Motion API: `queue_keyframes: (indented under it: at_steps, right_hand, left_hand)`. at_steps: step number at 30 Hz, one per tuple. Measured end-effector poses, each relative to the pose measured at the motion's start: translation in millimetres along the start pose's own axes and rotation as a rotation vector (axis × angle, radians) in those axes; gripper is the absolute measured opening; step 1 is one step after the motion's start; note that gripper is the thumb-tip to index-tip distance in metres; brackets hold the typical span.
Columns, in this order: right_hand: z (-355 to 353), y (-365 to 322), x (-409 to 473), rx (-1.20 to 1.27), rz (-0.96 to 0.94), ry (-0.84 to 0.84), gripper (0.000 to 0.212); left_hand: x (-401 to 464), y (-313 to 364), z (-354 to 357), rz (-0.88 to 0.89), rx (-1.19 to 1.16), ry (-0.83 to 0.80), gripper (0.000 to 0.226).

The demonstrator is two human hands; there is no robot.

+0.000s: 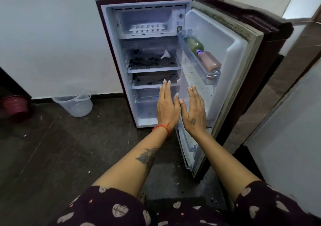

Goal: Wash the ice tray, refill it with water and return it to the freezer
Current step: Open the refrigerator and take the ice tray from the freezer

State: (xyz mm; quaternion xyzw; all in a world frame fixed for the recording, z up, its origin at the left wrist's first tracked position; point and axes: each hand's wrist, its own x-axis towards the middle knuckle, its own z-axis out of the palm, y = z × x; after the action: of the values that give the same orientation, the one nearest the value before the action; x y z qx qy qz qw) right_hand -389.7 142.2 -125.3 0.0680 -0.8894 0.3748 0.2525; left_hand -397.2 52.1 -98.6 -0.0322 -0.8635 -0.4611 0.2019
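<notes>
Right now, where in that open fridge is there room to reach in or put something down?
The freezer box has bare room above and left of the ice tray. The door rack is crowded with two bottles. The upper shelf is littered with dark bits. Both hands, left and right, are empty.

sleeves (107, 206) — dark maroon, heart print; left wrist — red thread (163, 128); forearm tattoo (147, 158)

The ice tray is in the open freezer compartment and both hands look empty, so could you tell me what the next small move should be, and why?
Probably raise a hand toward the ice tray to draw it out. Left hand and right hand are open and empty, well below it, and the fridge door already stands wide.
</notes>
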Motion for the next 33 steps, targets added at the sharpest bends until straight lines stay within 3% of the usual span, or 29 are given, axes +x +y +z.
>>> queue_keyframes:
  at_steps: [13,27,33]
  right_hand:
    - [76,-26,43,0.088,0.045,-0.162,0.063]
    - [173,-35,137,-0.028,0.033,-0.201,0.067]
    - [197,-34,179,-0.079,0.056,-0.190,0.073]
  left_hand:
    - [39,-68,-44,-0.184,0.061,0.039,0.053]
    - [160,-142,-69,-0.137,0.095,0.002,0.056]
    - [211,-159,-71,-0.054,0.227,-0.048,0.061]
